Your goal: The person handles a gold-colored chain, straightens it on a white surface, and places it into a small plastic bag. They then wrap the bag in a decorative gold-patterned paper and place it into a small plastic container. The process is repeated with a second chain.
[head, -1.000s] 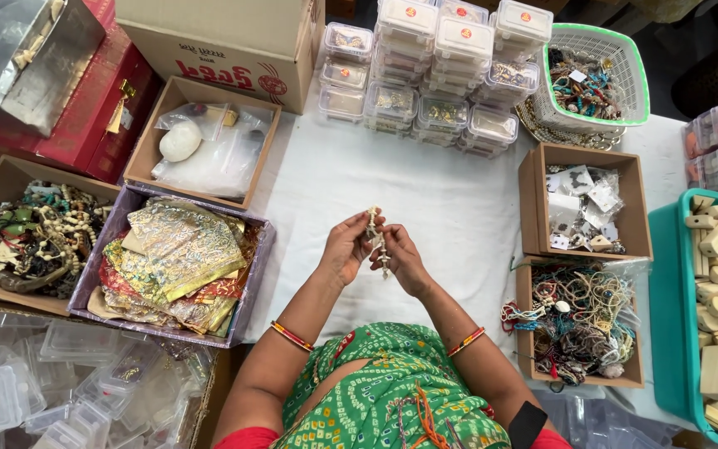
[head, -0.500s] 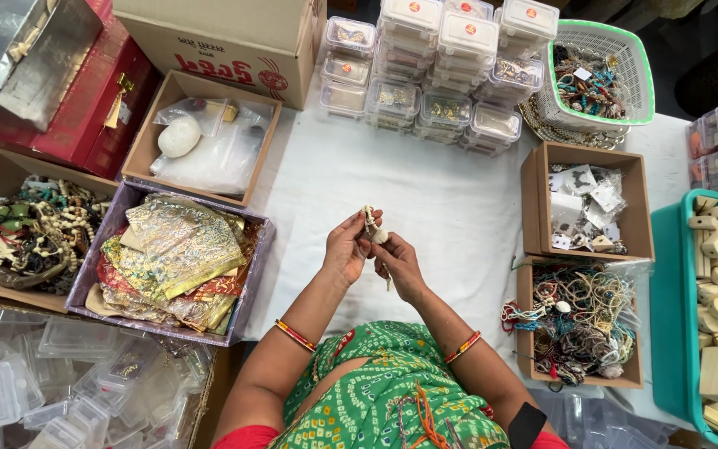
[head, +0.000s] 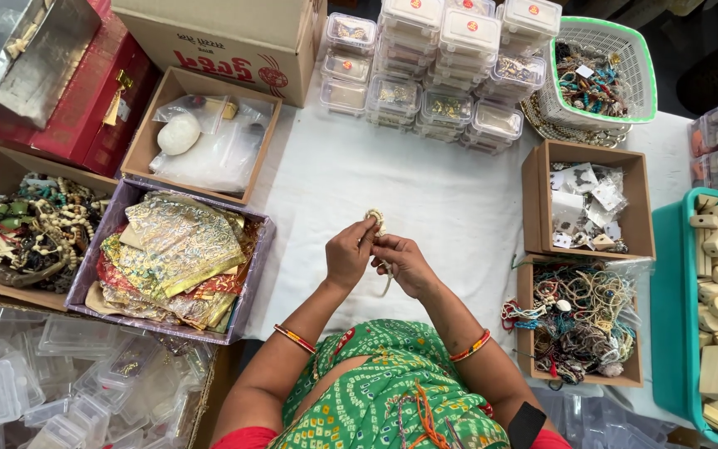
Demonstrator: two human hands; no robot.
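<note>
Both my hands meet over the white cloth (head: 425, 191) in the middle of the table. My left hand (head: 349, 254) and my right hand (head: 405, 264) pinch a small cream-coloured beaded cord piece (head: 376, 221) between their fingertips. Its top loop sticks up above my fingers, and a loose end hangs below my right hand. Bangles ring both wrists. My green patterned clothing fills the bottom of the view.
A purple box of gold-patterned pouches (head: 172, 258) lies left of my hands. A box of beaded necklaces (head: 31, 229) sits further left. Right are cardboard boxes of small packets (head: 587, 199) and tangled threads (head: 579, 320). Stacked clear plastic boxes (head: 450, 58) and a green basket (head: 604, 66) stand behind.
My hands have stayed in the same spot, with only small finger shifts on the cord piece. Nothing else has moved.
</note>
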